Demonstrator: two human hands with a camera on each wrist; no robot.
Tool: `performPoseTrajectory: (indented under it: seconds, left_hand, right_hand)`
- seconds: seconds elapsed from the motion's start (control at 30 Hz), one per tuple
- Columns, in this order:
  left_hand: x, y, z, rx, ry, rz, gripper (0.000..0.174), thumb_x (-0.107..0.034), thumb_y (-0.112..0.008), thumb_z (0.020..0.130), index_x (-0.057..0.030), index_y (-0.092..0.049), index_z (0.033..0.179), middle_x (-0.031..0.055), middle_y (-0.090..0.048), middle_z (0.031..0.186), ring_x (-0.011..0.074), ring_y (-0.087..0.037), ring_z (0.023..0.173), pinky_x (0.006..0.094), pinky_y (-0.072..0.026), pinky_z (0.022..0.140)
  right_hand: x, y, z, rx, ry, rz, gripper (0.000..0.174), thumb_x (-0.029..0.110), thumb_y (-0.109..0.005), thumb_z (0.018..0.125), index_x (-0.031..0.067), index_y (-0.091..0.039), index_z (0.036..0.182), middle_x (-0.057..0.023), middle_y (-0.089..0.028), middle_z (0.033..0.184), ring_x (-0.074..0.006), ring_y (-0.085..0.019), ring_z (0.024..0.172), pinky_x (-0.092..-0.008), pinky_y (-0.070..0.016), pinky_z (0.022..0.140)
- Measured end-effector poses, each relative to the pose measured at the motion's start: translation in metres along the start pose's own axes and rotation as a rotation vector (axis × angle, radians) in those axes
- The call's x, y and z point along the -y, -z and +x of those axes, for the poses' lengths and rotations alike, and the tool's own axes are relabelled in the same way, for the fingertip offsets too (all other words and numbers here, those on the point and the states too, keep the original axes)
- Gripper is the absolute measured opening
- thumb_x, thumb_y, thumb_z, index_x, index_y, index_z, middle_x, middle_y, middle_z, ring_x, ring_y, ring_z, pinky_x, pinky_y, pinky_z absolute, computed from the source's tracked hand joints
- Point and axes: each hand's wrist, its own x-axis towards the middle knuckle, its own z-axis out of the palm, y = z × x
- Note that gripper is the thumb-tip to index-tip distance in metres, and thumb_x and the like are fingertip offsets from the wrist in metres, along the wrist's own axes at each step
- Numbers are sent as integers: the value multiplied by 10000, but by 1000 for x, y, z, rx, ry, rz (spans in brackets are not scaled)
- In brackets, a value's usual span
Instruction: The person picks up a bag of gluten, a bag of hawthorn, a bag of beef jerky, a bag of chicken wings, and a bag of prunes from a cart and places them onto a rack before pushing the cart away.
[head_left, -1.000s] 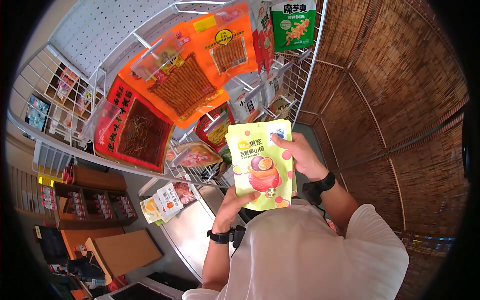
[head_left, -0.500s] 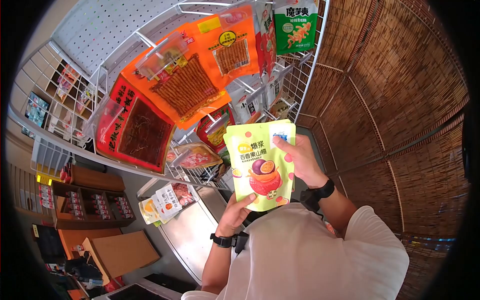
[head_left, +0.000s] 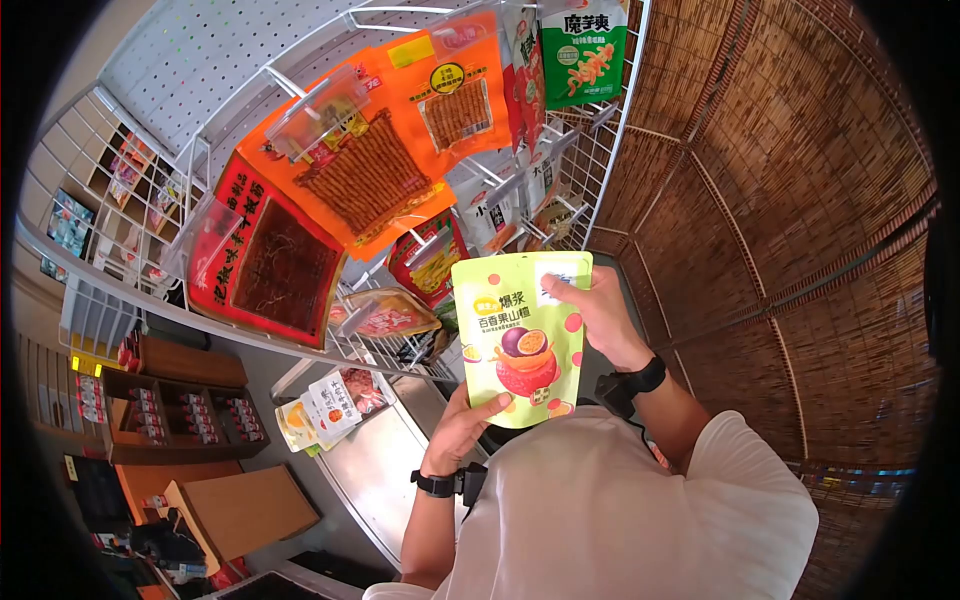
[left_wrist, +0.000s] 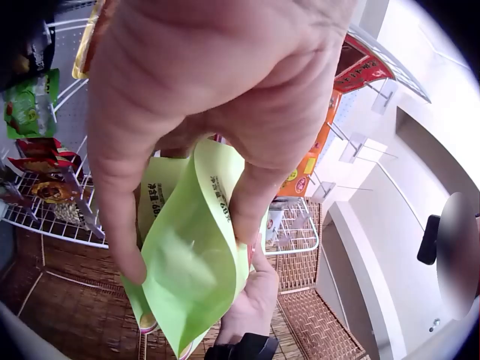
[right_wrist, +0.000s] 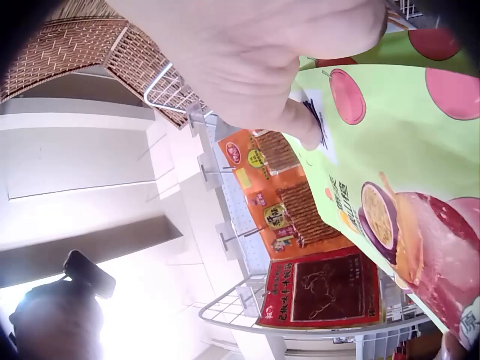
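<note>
Two-handed hold on stacked pouches, below hanging packs: pinched low by left hand, high by right hand, with thumbs over the front, barely opened, likely for easy reading.

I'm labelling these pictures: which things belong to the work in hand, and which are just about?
In the work:
- light-green pouches
- left hand
- right hand

Just about:
- hanging orange packets
- red packet
- darker green packet
- woven wall
</note>
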Motion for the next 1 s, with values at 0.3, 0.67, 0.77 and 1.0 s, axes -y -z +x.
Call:
performPoseTrajectory:
  seconds: [0.3, 0.67, 0.77, 1.0]
  left_hand:
    - [1, -9, 0, -89, -60, 78, 564, -104, -721, 878, 19, -447, 1356, 103, -604, 1269, 178, -583, 1149, 309, -467, 976]
    - [-5, -19, -5, -151, -39, 33, 558, -124, -725, 881, 20, -461, 1350, 103, -613, 1257, 172, -594, 1138, 303, -475, 963]
    - [-7, -21, -4, -164, -34, 47, 566, -124, -725, 880, 22, -453, 1355, 110, -608, 1263, 180, -592, 1145, 306, -477, 966]
    - [-5, -19, 5, -131, -33, 65, 612, -109, -731, 872, 19, -417, 1382, 117, -595, 1280, 195, -587, 1160, 317, -473, 979]
  right_hand:
    - [-1, 7, 1, -15, 0, 59, 240, 115, -676, 916, -73, -661, 1066, -96, -712, 983, -121, -666, 825, -261, -535, 730]
    - [2, 4, 0, -6, 71, -86, 275, 170, -711, 888, -61, -693, 1035, -89, -722, 915, -102, -660, 771, -247, -517, 676]
    - [3, 3, 1, -37, 28, -103, 290, 181, -732, 871, -61, -696, 1027, -88, -723, 904, -99, -660, 758, -244, -513, 661]
    - [5, 2, 2, -75, 49, -53, 229, 145, -711, 881, -52, -704, 999, -55, -716, 868, -62, -631, 702, -198, -454, 561]
